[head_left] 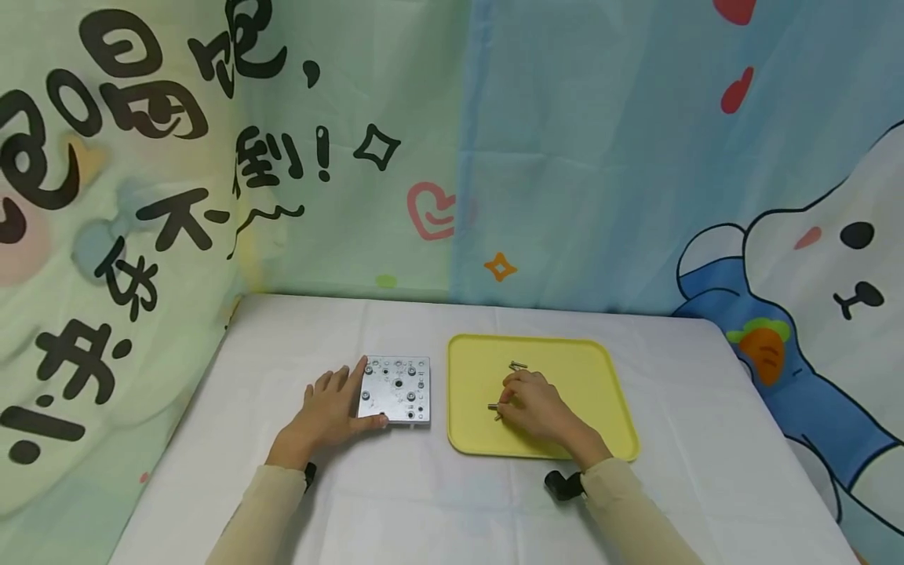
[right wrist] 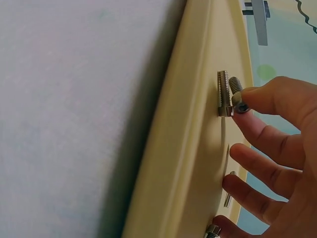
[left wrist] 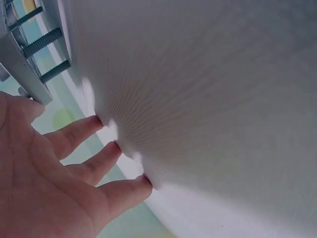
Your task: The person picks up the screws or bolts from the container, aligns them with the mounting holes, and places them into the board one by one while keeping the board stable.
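Note:
A silver metal plate (head_left: 395,384) with several holes and screw heads lies left of the tray. My left hand (head_left: 329,408) holds it at its left side, index finger at the far corner and thumb at the near edge. Three other fingertips press the white cloth in the left wrist view, where threaded screw shanks (left wrist: 42,43) stick out beneath the plate. Over the yellow tray (head_left: 565,357), my right hand (head_left: 534,406) pinches a socket-head screw (right wrist: 236,85) between thumb and index finger. Another screw (right wrist: 224,94) is right beside it on the tray.
More screws are on the tray: one (head_left: 518,366) just beyond the right hand, and another screw head (right wrist: 213,230) near the little finger. White cloth (head_left: 438,502) covers the table, with printed curtains (head_left: 565,157) hanging behind and at the left.

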`<state>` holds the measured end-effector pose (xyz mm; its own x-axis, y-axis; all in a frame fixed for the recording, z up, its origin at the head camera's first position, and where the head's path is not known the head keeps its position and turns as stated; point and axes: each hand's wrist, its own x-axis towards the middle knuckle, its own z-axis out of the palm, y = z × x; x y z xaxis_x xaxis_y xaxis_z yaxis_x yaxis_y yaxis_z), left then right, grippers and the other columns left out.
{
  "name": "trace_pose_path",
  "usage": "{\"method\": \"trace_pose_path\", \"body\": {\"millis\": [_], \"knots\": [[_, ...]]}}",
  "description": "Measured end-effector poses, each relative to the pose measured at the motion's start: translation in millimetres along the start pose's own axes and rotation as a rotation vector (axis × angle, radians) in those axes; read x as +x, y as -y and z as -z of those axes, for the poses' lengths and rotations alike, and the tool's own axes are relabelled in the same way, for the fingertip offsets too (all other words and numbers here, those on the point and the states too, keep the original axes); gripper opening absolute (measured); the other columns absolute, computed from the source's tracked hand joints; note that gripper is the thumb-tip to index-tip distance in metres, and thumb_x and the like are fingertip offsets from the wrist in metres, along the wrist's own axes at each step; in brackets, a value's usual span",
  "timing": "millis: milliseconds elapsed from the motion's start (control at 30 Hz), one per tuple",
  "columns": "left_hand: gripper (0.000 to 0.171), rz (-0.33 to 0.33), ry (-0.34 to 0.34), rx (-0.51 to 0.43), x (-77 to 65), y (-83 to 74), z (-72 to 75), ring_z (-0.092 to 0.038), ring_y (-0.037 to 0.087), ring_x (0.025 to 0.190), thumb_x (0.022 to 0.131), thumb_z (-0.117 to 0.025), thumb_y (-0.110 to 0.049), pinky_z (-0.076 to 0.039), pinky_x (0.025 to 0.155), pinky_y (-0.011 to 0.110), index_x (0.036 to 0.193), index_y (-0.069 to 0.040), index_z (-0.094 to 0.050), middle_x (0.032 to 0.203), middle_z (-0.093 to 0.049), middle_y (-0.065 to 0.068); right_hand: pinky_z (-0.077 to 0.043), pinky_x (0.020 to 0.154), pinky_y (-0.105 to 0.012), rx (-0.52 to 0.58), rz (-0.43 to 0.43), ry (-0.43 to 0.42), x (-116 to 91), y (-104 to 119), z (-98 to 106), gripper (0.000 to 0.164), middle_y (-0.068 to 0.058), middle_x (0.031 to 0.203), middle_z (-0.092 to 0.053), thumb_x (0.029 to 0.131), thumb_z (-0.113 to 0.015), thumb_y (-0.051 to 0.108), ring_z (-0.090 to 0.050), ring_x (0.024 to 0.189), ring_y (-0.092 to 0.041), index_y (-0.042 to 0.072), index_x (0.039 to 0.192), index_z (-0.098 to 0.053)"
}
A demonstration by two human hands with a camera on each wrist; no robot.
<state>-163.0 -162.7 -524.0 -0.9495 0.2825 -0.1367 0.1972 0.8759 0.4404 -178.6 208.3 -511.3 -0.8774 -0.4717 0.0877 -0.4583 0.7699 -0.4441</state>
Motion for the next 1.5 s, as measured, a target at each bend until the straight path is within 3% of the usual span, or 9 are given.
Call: {"method": "trace_pose_path", "body": {"millis": [200, 400, 700, 833, 1233, 1500], "knots": [[0.111, 0.002, 0.006, 0.009, -0.4, -0.3, -0.7, -0.028, 0.055, 0.138, 0.081, -0.068, -0.070, -0.021, 0.107, 0.073, 0.162, -0.015, -0.015, 0.154, -0.032, 0.029, -0.038, 0.098, -0.066, 0.111, -0.064, 0.043, 1.7, 0.5, -0.4, 0.009, -0.017, 0.122, -0.062, 0.094, -0.068, 0.017, -0.049, 0.122, -0.046, 0.013, 0.087, -0.072], [0.111, -0.003, -0.003, -0.002, 0.2, -1.4, 0.0, -0.028, 0.055, 0.138, 0.081, -0.068, -0.069, -0.020, 0.107, 0.073, 0.162, -0.015, -0.016, 0.154, -0.032, 0.030, -0.036, 0.106, -0.060, 0.147, -0.035, -0.020, 4.7, 4.0, -2.2, 0.006, -0.017, 0.120, -0.063, 0.092, -0.069, 0.013, -0.049, 0.125, -0.044, 0.011, 0.086, -0.070], [0.111, -0.007, -0.001, 0.008, 2.7, 0.5, -2.8, -0.028, 0.055, 0.138, 0.081, -0.067, -0.071, -0.020, 0.107, 0.073, 0.162, -0.016, -0.014, 0.154, -0.032, 0.029, -0.041, 0.100, -0.057, 0.188, -0.009, -0.040, 19.6, 21.3, 0.0, 0.007, -0.015, 0.121, -0.062, 0.092, -0.071, 0.015, -0.054, 0.117, -0.039, 0.013, 0.086, -0.069], [0.112, -0.005, -0.006, 0.008, 2.3, 1.3, -1.7, -0.027, 0.055, 0.138, 0.081, -0.067, -0.071, -0.019, 0.107, 0.073, 0.162, -0.016, -0.015, 0.154, -0.032, 0.029, -0.039, 0.101, -0.060, 0.185, 0.002, -0.021, 30.4, 34.6, 2.9, 0.007, -0.016, 0.123, -0.062, 0.093, -0.071, 0.016, -0.053, 0.120, -0.038, 0.014, 0.087, -0.069], [0.112, -0.005, -0.006, 0.005, 2.4, 0.0, 0.5, -0.028, 0.056, 0.137, 0.081, -0.069, -0.070, -0.020, 0.107, 0.073, 0.162, -0.015, -0.015, 0.153, -0.033, 0.030, -0.042, 0.102, -0.048, 0.147, 0.057, -0.004, 63.2, 71.0, -4.0, 0.009, -0.009, 0.122, -0.062, 0.092, -0.071, 0.019, -0.055, 0.120, -0.030, 0.012, 0.087, -0.070], [0.112, 0.002, 0.007, 0.011, 4.4, 1.9, -0.4, -0.028, 0.055, 0.138, 0.081, -0.067, -0.072, -0.020, 0.108, 0.072, 0.162, -0.017, -0.014, 0.154, -0.032, 0.029, -0.046, 0.096, -0.047, 0.049, 0.125, -0.025, 77.4, 85.8, -13.8, 0.010, -0.008, 0.118, -0.064, 0.091, -0.073, 0.020, -0.058, 0.113, -0.028, 0.012, 0.086, -0.070]]}}
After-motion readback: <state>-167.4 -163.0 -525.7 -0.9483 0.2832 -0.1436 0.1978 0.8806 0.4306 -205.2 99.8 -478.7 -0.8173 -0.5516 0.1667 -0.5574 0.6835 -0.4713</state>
